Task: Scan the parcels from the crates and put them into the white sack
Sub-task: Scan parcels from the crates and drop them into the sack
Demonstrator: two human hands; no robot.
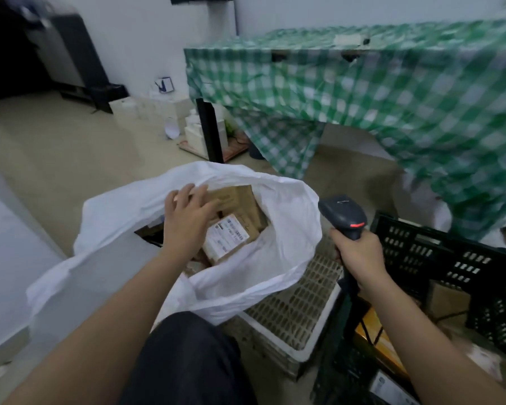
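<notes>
The left hand [187, 217] is reaching into the mouth of the white sack [275, 206], its fingers spread and nearly straight over a brown parcel [237, 197] at the fingertips; whether it is letting go of that parcel or only touching it is hard to tell, but it is not gripping anything. Just beneath the palm another parcel [227, 239] with a white label is lying face up, and more brown card is showing deeper in, so several parcels are already lying bagged. The right hand [360, 252] is gripping the handle of the scanner [343, 216], holding it upright just right of the sack with its red window facing away. Work is remaining: below and right of that hand the black crate [438, 252] is holding more parcels [371, 325], their number unclear in the blur. Between the two hands, under the sack's edge, a white crate [301, 305] is standing, seemingly emptied. Beyond the hands a counter draped in green check cloth [392, 92] is crowding the crate's far side, and the sack's slack rim may be folding over the opening.
</notes>
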